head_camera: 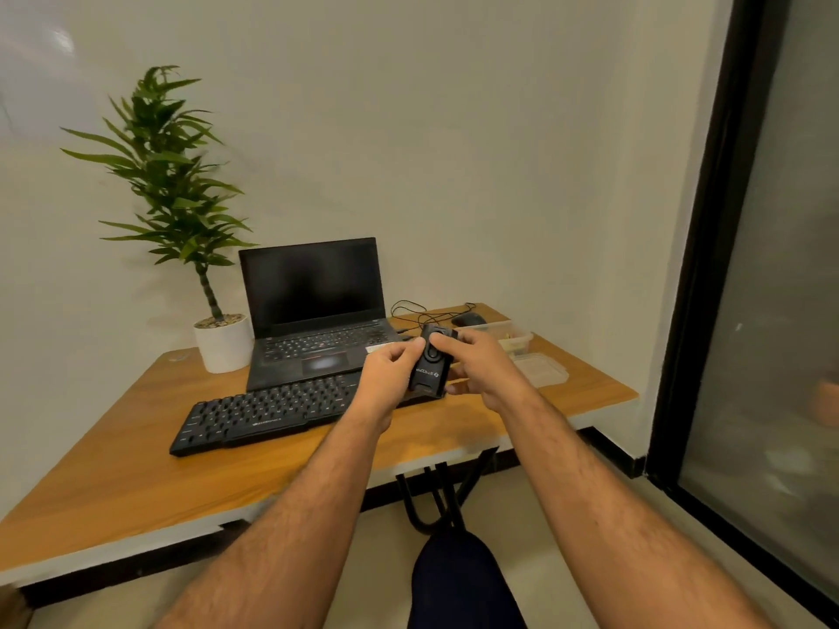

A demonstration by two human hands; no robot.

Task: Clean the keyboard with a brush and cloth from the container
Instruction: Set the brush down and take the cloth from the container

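Fingers (447, 342) around, seemingly, black device (431, 363)

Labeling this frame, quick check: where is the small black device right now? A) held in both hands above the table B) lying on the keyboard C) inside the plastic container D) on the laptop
A: the small black device is pinched between the left hand and the right hand, raised above the keyboard and table, not lying on anything.

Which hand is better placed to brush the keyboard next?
Probably the left hand: it hovers directly over the keyboard, whose right end it covers. The right hand sits past that end, nearer the container. Both grip the black brush tool.
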